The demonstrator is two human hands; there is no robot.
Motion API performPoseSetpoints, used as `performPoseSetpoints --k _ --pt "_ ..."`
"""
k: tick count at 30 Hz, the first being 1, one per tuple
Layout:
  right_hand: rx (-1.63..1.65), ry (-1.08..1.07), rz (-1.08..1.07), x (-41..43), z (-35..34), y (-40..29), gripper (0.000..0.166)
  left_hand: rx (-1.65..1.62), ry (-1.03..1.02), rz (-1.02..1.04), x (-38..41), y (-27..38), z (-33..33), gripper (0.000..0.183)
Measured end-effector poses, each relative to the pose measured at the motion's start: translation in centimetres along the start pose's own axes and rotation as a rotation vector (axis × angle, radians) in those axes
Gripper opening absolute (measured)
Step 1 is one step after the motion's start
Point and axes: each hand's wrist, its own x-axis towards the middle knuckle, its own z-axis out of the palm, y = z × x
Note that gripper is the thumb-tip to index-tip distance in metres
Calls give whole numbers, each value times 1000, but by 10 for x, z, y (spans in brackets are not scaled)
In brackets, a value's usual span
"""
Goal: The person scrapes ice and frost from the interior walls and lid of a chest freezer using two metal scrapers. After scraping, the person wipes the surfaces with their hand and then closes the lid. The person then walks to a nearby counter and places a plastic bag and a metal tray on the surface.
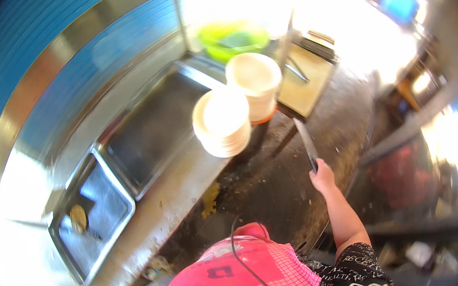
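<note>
My right hand (323, 177) is closed around the dark handle of a long-bladed knife (306, 137), held out over the dark, stained floor. The blade points away from me, its tip near the corner of a yellowish cutting board (307, 83). On that board lies another metal utensil (297, 70), perhaps a knife. Two tall stacks of pale plates or bowls stand left of the board: a nearer stack (222, 124) and a farther stack (254, 82) with an orange rim at its base. My left hand is out of view; the pink apron (238, 269) covers my front.
A large rectangular metal basin or tray (156, 127) and a smaller metal tray (95, 219) holding a round yellowish item (78, 219) sit along the left counter (167, 200). Behind the stacks is a bright green basin (234, 39). Blurred clutter lies to the right.
</note>
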Motion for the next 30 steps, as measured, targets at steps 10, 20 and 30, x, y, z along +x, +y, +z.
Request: performPoseSetpoints --k 10,20,30 --pt "-268 34 -64 218 -18 -6 56 132 4 -116 -146 61 61 36" --pt "179 -196 -92 110 62 58 47 -327 264 -382 -189 31 118 50" --pt "420 -1003 -253 -10 46 -160 23 -275 35 -731 -239 -49 230 58"
